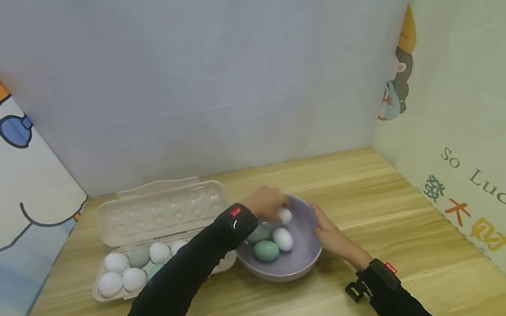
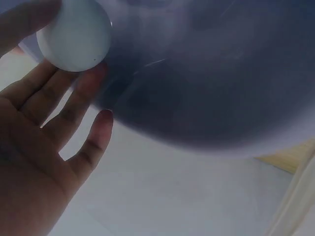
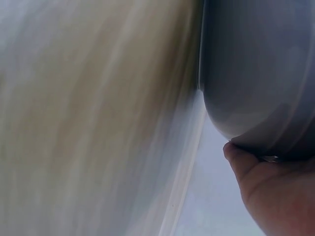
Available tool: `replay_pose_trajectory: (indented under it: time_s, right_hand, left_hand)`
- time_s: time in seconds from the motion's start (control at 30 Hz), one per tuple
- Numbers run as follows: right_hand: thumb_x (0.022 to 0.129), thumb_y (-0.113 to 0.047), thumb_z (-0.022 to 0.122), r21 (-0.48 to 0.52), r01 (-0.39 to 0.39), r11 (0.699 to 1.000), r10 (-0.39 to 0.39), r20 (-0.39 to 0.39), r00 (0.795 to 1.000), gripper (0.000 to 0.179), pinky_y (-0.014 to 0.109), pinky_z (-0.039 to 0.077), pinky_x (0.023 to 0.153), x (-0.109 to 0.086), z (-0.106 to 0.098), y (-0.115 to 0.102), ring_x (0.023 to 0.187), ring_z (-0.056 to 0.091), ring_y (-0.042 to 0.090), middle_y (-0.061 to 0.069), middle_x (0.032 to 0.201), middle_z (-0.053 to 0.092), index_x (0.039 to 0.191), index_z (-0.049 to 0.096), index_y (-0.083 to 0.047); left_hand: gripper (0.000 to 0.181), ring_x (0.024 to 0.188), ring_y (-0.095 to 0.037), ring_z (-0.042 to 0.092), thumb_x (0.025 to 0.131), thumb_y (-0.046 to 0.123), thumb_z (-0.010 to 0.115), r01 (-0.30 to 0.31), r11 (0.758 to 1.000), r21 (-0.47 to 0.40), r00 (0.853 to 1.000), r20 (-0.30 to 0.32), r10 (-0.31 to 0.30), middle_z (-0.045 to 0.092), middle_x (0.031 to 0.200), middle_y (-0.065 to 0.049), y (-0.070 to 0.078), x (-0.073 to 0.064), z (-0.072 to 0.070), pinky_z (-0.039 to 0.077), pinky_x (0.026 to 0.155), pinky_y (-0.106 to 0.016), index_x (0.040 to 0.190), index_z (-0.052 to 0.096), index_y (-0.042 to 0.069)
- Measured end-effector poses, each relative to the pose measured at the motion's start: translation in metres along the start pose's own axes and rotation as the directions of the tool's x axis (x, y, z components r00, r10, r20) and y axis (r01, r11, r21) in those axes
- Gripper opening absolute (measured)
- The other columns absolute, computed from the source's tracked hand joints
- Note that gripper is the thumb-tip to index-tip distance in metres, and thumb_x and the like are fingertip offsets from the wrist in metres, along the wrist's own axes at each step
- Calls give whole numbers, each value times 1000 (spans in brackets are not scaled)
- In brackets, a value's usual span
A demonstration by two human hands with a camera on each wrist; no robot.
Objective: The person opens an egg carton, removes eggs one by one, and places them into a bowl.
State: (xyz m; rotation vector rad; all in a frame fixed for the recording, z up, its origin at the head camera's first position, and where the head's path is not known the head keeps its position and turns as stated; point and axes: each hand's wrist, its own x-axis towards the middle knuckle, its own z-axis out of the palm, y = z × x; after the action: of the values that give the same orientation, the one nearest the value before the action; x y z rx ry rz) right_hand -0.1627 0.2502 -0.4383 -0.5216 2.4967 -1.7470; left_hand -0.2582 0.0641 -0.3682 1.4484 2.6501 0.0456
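A white egg [image 1: 285, 216] is pinched between the thumb and fingers of my left hand [image 1: 265, 203], above the inside of a purple bowl [image 1: 303, 243]. In the left wrist view, that egg [image 2: 76, 37] shows pale against the bowl's wall, with the outer fingers spread below it. Lower in the bowl lie a green egg [image 1: 266, 250], another white egg [image 1: 283, 239] and a grey-green egg [image 1: 259, 234]. My right hand [image 1: 333, 235] holds the bowl at its right side. The right wrist view shows its fingers [image 3: 241, 160] against the bowl's outer wall.
Left of the bowl, an open egg carton [image 1: 98, 282] contains several white, grey and green eggs; my left forearm crosses over part of it. Its clear lid [image 1: 162, 214] lies back toward the wall. Printed panels [image 1: 455, 121] border the wooden table [image 1: 347, 187].
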Motion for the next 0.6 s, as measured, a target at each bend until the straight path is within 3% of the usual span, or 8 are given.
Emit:
replay_pose_trajectory:
  time_s: [0.13,0.27,0.6]
  right_hand:
    - [78,13,28,-4,-4,1000,4,3,1000,67,55,14,103,0,1,1,130,13,41,24,144,10,140,9,-4]
    - [79,12,29,-19,-4,1000,4,-2,1000,66,55,13,103,0,1,3,130,12,41,24,144,10,140,8,-5]
    - [76,14,29,-38,26,999,-27,-23,999,67,56,13,103,1,1,5,130,15,40,24,143,15,139,12,-4]
  left_hand:
    - [26,73,-9,51,69,22,71,17,999,30,999,47,-18,57,84,7,2,5,8,42,64,-23,92,61,16]
    - [23,76,-10,51,71,21,70,7,998,65,998,56,-10,57,85,6,2,7,14,43,67,-25,90,59,16]
    - [18,73,-13,52,74,17,68,39,997,67,994,103,-46,53,75,3,10,4,14,45,68,-28,80,51,13]
